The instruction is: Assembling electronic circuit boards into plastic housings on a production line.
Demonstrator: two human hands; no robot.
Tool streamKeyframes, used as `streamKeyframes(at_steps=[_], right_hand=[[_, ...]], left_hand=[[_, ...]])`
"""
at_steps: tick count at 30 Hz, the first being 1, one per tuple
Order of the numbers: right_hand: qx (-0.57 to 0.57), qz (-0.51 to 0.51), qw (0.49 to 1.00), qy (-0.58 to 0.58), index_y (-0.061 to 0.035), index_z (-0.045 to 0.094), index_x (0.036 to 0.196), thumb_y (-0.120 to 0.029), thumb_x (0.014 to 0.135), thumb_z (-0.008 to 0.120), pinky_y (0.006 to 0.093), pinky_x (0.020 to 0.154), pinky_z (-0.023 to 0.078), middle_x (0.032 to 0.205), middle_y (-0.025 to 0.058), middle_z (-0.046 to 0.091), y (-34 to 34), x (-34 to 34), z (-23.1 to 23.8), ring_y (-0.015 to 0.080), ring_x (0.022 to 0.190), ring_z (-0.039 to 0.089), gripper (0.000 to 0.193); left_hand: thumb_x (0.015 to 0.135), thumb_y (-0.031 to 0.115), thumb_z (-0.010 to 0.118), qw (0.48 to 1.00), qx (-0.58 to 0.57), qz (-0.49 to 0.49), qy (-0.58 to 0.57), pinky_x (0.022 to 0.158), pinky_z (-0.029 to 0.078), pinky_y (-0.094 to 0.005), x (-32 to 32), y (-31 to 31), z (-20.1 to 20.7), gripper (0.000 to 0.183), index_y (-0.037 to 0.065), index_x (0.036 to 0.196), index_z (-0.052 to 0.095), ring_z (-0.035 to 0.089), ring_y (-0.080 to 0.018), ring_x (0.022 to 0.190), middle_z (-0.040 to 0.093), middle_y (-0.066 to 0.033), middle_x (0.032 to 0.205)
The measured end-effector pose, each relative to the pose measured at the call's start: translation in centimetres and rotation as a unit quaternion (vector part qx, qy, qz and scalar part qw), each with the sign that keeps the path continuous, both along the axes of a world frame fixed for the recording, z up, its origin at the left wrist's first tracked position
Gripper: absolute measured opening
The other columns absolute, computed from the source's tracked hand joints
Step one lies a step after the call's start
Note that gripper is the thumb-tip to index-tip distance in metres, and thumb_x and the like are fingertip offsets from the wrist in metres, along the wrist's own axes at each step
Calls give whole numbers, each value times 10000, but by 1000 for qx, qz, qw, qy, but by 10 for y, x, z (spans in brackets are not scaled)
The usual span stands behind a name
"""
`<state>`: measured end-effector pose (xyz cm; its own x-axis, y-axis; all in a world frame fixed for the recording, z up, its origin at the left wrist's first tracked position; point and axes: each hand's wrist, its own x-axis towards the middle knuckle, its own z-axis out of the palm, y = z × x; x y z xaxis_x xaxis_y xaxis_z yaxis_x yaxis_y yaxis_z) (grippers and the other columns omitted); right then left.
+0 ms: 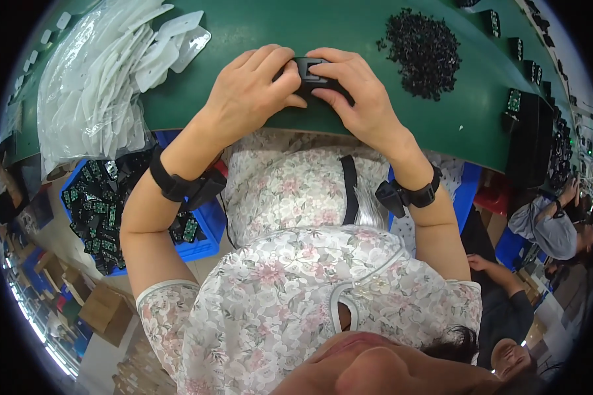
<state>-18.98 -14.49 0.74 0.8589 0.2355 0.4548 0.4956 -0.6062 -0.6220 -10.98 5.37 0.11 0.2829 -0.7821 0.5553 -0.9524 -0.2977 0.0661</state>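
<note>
Between my two hands, just above the green table's near edge, is a small black plastic housing with a rectangular recess in its face. My left hand pinches its left end with thumb and curled fingers. Around its right end, my right hand has its fingers closed, with one fingertip on the recess and the thumb below. The undersides of the housing and of my fingers are hidden. Both wrists wear black straps with a small box.
A heap of tiny black parts lies right on the green table. White plates in clear bags are piled left. A blue bin below holds green circuit boards. Black units line the far right; other people sit there.
</note>
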Motion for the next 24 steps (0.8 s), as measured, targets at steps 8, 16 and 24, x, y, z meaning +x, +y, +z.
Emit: streamKeyframes(at_steps=[8, 16, 24], right_hand=[[-25, -47, 994, -94, -16, 619, 975, -10, 772, 688, 343, 799, 502, 1129, 115, 624, 3, 2, -11, 297, 985, 600, 215], [-35, -47, 996, -74, -1, 626, 961, 22, 793, 656, 315, 749, 517, 1083, 119, 636, 4, 5, -9, 276, 913, 619, 172], [106, -32, 993, 29, -3, 641, 988, -79, 898, 603, 283, 778, 512, 1068, 87, 657, -6, 8, 0, 175, 889, 632, 124]], left_hand=[[707, 148, 711, 992, -80, 15, 92, 762, 465, -353, -4, -6, -7, 431, 56, 1110, 589, 586, -250, 920, 594, -62, 987], [728, 160, 727, 984, -79, 42, 153, 797, 453, -360, -6, 2, -10, 454, 80, 1157, 598, 577, -266, 954, 602, -59, 1024], [771, 150, 734, 952, -94, 63, 285, 882, 445, -318, -14, -1, 9, 579, 105, 1306, 516, 544, -235, 1114, 582, -79, 1230]])
